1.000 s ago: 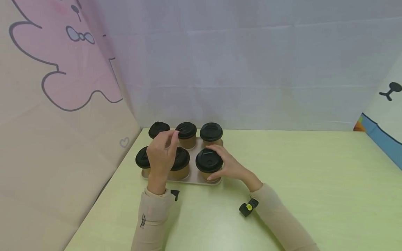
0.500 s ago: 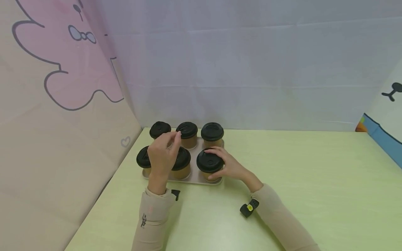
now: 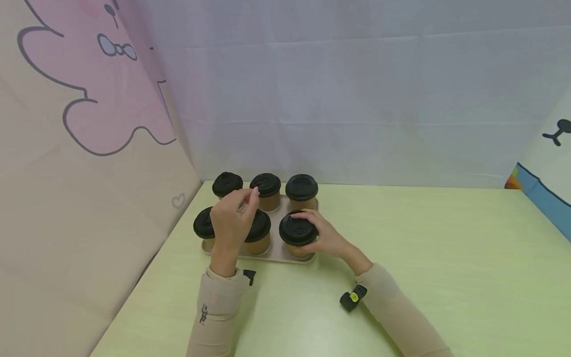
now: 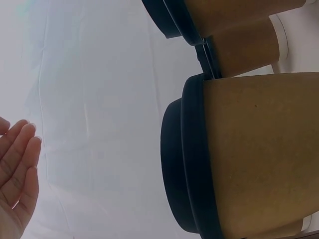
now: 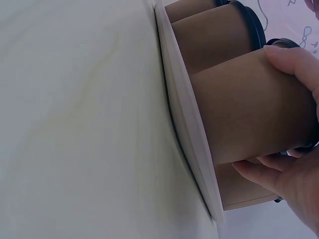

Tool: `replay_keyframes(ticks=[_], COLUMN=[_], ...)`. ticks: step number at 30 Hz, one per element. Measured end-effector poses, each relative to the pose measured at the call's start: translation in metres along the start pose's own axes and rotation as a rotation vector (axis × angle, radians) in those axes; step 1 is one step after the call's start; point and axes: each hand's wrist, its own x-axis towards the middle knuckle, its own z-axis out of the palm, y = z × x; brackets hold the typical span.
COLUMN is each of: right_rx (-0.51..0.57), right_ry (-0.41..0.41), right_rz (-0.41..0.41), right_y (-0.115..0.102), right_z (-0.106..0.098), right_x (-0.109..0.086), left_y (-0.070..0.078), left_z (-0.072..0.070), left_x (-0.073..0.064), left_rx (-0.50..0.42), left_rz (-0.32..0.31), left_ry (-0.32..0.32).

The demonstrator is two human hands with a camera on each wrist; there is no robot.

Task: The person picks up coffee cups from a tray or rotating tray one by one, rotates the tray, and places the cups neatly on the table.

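Observation:
My right hand (image 3: 329, 239) holds the front right paper coffee cup (image 3: 300, 251), its thumb and fingers curved round the brown body under the black lid (image 3: 298, 229). In the right wrist view that same cup (image 5: 249, 107) stands at the edge of the beige tray (image 5: 185, 119), the thumb on one side and fingertips on the other. My left hand (image 3: 232, 218) hovers over the front middle cup (image 3: 259, 244), fingers loosely bent and nothing visible in them. From the left wrist, its fingers (image 4: 22, 159) appear apart from a lidded cup (image 4: 264, 149).
Behind, a row of three more lidded cups includes the back right one (image 3: 301, 191). Another cup (image 3: 202, 225) stands front left, partly behind the left hand. The pale table (image 3: 424, 263) extends right; fabric walls (image 3: 348, 99) rise at the back and sides.
The right thumb has shifted slightly up along the cup. The left hand stays almost still over the tray, and the cups keep their places.

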Motion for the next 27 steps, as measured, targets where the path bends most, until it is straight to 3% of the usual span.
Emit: replay_keyframes(ticks=[4,6,11,13,27], right_rx=[0.001,-0.009,-0.02,-0.022,-0.05], right_ry=[0.004,0.001,-0.005,-0.003,0.032], right_rz=[0.01,0.016,0.001,-0.007,-0.065], right_y=[0.0,-0.01,-0.008,0.002,-0.014], right_z=[0.002,0.0,-0.001,0.001,-0.012], right_x=[0.0,-0.002,-0.002,-0.001,-0.001], left_y=[-0.001,-0.002,-0.002,-0.002,-0.002], left_z=[0.001,0.002,0.003,0.003,0.006], left_x=[0.0,-0.001,0.0,0.0,-0.001], left_rx=[0.003,0.006,0.018,0.02,0.025], left_rz=[0.03,0.04,0.043,0.047,0.055], left_ry=[0.006,0.008,0.005,0.006,-0.004])
